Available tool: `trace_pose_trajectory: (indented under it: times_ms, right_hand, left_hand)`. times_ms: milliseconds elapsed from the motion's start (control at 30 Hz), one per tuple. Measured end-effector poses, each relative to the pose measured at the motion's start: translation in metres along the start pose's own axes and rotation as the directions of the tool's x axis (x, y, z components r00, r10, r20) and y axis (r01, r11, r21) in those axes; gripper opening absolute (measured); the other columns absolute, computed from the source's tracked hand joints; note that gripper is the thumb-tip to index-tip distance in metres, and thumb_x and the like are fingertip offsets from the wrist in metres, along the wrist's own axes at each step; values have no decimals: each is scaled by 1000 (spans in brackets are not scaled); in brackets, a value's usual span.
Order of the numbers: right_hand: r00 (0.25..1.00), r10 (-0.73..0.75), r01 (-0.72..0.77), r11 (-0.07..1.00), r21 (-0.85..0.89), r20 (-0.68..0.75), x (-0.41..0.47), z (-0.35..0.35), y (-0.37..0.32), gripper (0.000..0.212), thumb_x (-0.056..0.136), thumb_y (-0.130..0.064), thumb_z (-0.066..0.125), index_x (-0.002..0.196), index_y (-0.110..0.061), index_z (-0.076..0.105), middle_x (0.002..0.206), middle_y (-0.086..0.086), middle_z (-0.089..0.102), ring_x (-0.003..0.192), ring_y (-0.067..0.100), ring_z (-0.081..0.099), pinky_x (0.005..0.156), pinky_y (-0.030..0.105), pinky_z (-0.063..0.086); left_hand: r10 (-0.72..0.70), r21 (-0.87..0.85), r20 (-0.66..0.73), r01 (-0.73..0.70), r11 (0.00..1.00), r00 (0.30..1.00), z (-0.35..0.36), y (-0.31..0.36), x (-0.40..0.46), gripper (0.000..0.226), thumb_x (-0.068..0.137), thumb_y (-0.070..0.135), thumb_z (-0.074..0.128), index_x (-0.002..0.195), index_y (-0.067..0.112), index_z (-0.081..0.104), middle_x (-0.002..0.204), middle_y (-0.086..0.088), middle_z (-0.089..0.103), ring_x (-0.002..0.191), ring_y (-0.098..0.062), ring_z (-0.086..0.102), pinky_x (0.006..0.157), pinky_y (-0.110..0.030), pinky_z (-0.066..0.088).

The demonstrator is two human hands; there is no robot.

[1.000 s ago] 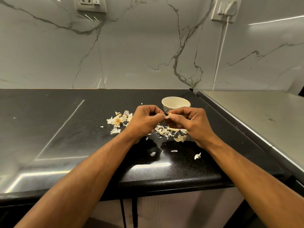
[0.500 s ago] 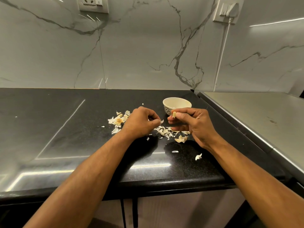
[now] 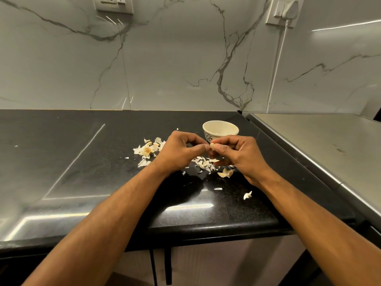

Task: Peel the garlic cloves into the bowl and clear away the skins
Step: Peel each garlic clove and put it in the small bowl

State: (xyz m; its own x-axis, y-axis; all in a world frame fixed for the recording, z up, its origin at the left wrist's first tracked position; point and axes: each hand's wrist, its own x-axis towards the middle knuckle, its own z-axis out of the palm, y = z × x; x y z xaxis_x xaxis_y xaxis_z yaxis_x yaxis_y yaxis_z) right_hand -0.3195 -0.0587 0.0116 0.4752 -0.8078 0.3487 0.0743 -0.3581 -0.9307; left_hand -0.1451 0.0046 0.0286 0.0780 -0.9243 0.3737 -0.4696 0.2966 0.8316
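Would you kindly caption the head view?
Both hands pinch a garlic clove above skins beside the bowl.

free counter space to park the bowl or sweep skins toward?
Bare patches: the black counter left of the garlic skins, and the steel top right of the bowl. Crowded: around the left hand and right hand, where skins litter the counter toward its front edge.
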Motion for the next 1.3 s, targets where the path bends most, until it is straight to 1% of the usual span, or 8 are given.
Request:
trace_pose_trajectory:
  times_ms: [133, 333, 467, 667, 933, 1033, 1133, 1300]
  right_hand:
    - [999, -31, 33, 998, -48, 34, -1, 0, 0, 14, 86, -9, 69, 99, -7, 73, 86, 13, 76, 83, 27, 74, 68, 40, 62]
    - [998, -50, 52, 998, -46, 44, -2, 1, -1, 13, 79, -13, 71, 91, -8, 71, 82, 12, 76, 80, 28, 75, 72, 42, 62]
    - [997, -55, 57, 998, -35, 49, -2, 1, -1, 15, 78, -14, 71, 90, -7, 71, 82, 13, 76, 80, 29, 74, 72, 41, 62]
    - [996, -62, 62, 998, -5, 70, -1, 1, -2, 9, 85, -6, 67, 93, -7, 71, 82, 12, 76, 80, 28, 74, 70, 40, 62]
    - [997, -71, 71, 997, -1, 37, -1, 0, -2, 17, 92, 2, 60, 93, -9, 72, 77, 9, 73, 76, 21, 71, 66, 40, 62]
    - [997, -71, 71, 997, -22, 20, 0, 1, -1, 14, 90, 0, 63, 93, -10, 73, 79, 10, 72, 77, 21, 70, 67, 42, 62]
    - [997, -72, 73, 997, -33, 7, 0, 1, 0, 11, 89, -1, 65, 94, -9, 72, 80, 8, 74, 78, 21, 72, 66, 43, 62]
    - [997, -76, 76, 996, -50, -2, 0, 1, 1, 9, 88, 0, 66, 93, -6, 70, 79, 6, 74, 78, 21, 73, 65, 41, 62]
  left_hand:
    - [-48, -58, 21, 49, 997, 999, 1, 1, -1, 13, 89, 15, 68, 92, 4, 73, 80, -23, 69, 41, -4, 45, 41, -15, 39]
    - [-160, -186, 34, 164, 969, 986, 3, -1, 0, 10, 88, 11, 69, 87, 2, 72, 72, -9, 67, 41, -8, 42, 39, -15, 35]
    - [-164, -230, 35, 168, 959, 986, 3, 0, 0, 7, 86, 7, 69, 85, 0, 71, 75, -14, 66, 40, -7, 41, 38, -14, 35]
    - [-143, -266, 25, 144, 953, 989, 5, 4, -2, 10, 86, 2, 66, 77, 3, 66, 58, 1, 63, 39, -5, 39, 37, -14, 34]
    - [-131, -228, -23, 122, 966, 991, 3, 3, -1, 9, 88, 4, 66, 81, 7, 70, 76, -20, 59, 41, -8, 40, 37, -16, 36]
    - [-116, -207, 4, 115, 972, 993, 4, 4, -3, 16, 89, -1, 61, 86, 11, 72, 75, -15, 64, 40, -5, 42, 39, -14, 38]
    - [-102, -212, 15, 103, 972, 995, 4, 4, -3, 11, 89, 3, 64, 89, 9, 73, 73, -8, 67, 40, -3, 43, 39, -14, 38]
    - [-105, -199, 19, 107, 974, 994, 4, 2, -2, 6, 88, 7, 67, 89, 4, 73, 72, -10, 66, 40, -4, 41, 38, -14, 36]
